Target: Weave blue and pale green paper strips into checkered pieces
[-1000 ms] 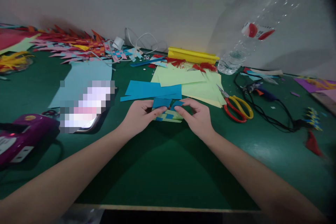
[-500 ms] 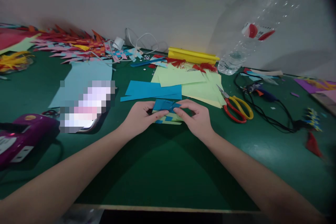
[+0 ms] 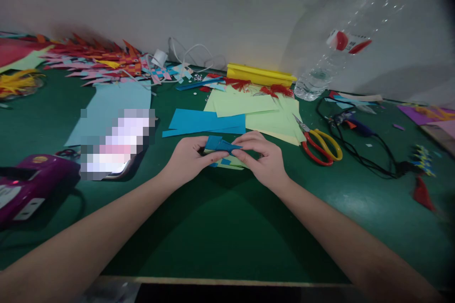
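Observation:
Between my two hands is a small folded paper piece, blue on top with blue and pale green woven strips on its lower side. My left hand grips its left part, thumb along the near edge. With thumb and fingertips, my right hand pinches the narrow blue end on the right. Both hands are closed on the paper just above the table, and the fingers hide part of it. Blue paper sheets and pale green sheets lie right behind the hands.
Scissors with red and yellow handles lie right of my right hand. Further right are a glue gun with black cable and a clear bottle. On the left are a phone, light blue paper and a purple power strip.
The blue top of the folded paper has tilted and narrowed at its right end. My right fingers have shifted slightly around that end; my left hand has hardly moved.

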{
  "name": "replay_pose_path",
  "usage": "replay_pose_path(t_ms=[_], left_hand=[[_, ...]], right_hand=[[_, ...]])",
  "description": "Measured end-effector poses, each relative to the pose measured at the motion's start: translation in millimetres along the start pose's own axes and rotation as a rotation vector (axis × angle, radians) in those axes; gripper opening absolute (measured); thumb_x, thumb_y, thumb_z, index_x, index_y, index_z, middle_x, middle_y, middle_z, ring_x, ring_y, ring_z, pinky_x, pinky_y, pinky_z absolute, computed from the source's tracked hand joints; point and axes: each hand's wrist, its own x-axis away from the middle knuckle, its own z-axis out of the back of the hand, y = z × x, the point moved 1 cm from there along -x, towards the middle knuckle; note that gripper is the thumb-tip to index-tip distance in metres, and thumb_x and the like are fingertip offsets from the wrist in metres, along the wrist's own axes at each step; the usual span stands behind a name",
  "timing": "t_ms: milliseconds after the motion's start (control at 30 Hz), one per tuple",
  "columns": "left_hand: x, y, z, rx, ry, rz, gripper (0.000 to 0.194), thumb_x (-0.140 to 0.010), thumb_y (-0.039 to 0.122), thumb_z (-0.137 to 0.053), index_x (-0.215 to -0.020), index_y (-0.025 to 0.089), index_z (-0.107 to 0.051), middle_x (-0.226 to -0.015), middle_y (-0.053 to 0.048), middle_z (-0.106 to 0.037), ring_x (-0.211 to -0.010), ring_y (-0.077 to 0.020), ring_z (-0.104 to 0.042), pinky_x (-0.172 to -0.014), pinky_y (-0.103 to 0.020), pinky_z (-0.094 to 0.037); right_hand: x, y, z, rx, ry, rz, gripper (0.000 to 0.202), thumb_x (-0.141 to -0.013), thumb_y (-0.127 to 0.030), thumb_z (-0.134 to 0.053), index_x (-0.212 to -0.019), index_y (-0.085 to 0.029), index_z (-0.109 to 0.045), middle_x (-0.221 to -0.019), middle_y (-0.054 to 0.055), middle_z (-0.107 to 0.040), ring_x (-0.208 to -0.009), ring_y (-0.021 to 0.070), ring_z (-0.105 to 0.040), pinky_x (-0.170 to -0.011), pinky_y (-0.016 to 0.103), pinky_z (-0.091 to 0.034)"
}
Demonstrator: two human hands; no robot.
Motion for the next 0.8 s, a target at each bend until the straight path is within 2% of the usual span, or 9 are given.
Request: replay_pose_path(t_ms=[133, 233, 367, 467, 567, 667, 800], left_hand=[[0.6, -0.5, -0.5, -0.027, -0.014, 0.021, 0.023, -0.074, 0.042, -0.069, -0.078, 0.02, -0.073, -0.062, 0.0, -0.065, -0.053, -0.0123, -0.055, -0.047, -0.021, -0.04], [0.5, -0.8, 0.9, -0.065, -0.004, 0.014, 0.023, -0.075, 0.043, -0.067, -0.076, 0.02, -0.073, -0.063, 0.0, -0.066, -0.054, -0.0133, -0.056, -0.048, -0.022, -0.041], [-1.0, 0.5, 6.2, -0.092, 0.081, 0.004, 0.025, -0.076, 0.042, -0.067, -0.073, 0.018, -0.071, -0.062, 0.0, -0.065, -0.054, -0.0139, -0.057, -0.049, -0.023, -0.042], [-2.8, -0.1, 9.3, -0.094, 0.139, 0.026, 0.028, -0.075, 0.042, -0.068, -0.065, 0.016, -0.067, -0.057, 0.0, -0.063, -0.049, -0.0123, -0.053, -0.045, -0.023, -0.04], [-4.2, -3.1, 9.3, -0.072, 0.166, 0.036, 0.028, -0.075, 0.044, -0.067, -0.069, 0.016, -0.068, -0.063, -0.001, -0.065, -0.053, -0.0129, -0.054, -0.047, -0.023, -0.041], [-4.6, -5.6, 8.1, -0.086, 0.167, 0.023, 0.03, -0.075, 0.045, -0.066, -0.068, 0.016, -0.066, -0.062, -0.001, -0.063, -0.054, -0.0133, -0.053, -0.047, -0.024, -0.039], [-4.0, -4.3, 8.0, -0.109, 0.162, 0.017, 0.035, -0.075, 0.045, -0.066, -0.057, 0.017, -0.059, -0.05, 0.002, -0.053, -0.043, -0.0095, -0.04, -0.041, -0.023, -0.03]], right_hand=[[-0.2, -1.3, 0.0, -0.004, -0.013, 0.013, 0.009, -0.081, -0.025, -0.065, -0.084, -0.031, -0.071, -0.089, 0.0, -0.07, -0.09, 0.0183, -0.062, -0.082, 0.039, -0.051], [0.3, -2.4, 0.0, -0.008, -0.046, -0.031, 0.011, -0.081, -0.029, -0.065, -0.091, -0.03, -0.07, -0.097, 0.001, -0.069, -0.096, 0.0188, -0.061, -0.085, 0.039, -0.051], [1.3, 1.2, -0.2, -0.008, -0.11, -0.181, 0.032, -0.074, -0.038, -0.071, -0.104, -0.028, -0.064, -0.105, 0.002, -0.066, -0.096, 0.019, -0.061, -0.083, 0.036, -0.051], [1.6, 4.6, -0.2, -0.002, -0.15, -0.262, 0.023, -0.079, -0.04, -0.065, -0.096, -0.026, -0.068, -0.096, 0.002, -0.069, -0.085, 0.017, -0.064, -0.072, 0.032, -0.052], [1.6, 6.3, 0.8, 0.047, -0.123, -0.268, 0.017, -0.083, -0.038, -0.06, -0.088, -0.025, -0.07, -0.089, 0.001, -0.071, -0.077, 0.0158, -0.064, -0.064, 0.03, -0.051], [1.8, 8.2, 1.6, 0.083, -0.099, -0.243, 0.016, -0.084, -0.037, -0.059, -0.086, -0.025, -0.07, -0.086, 0.0, -0.071, -0.077, 0.0165, -0.065, -0.063, 0.03, -0.051], [1.6, 11.3, 1.9, 0.1, -0.1, -0.205, 0.014, -0.085, -0.035, -0.059, -0.087, -0.027, -0.07, -0.088, -0.001, -0.072, -0.08, 0.0176, -0.066, -0.066, 0.031, -0.053]])
